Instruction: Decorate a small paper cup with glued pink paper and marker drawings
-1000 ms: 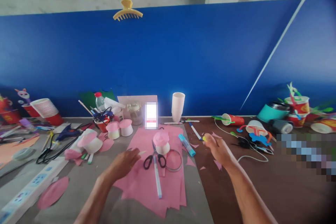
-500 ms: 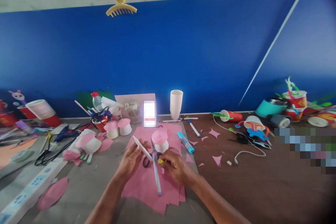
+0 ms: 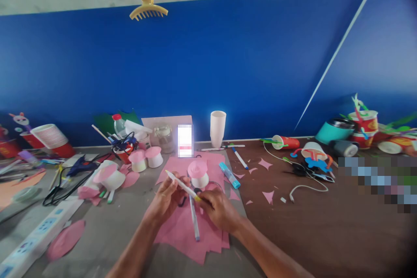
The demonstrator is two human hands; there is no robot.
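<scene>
Right hand [image 3: 219,209] now caps pen [image 3: 181,185], scissors hidden

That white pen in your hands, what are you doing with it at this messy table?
A person holds a white marker over the pink paper. The left hand grips its barrel while the right hand pinches a yellow cap at its lower end. Whether the cap is on or off is unclear. Just behind them stands a pink-topped paper cup; black scissors and a blue-tipped pen lie on the paper.
</scene>
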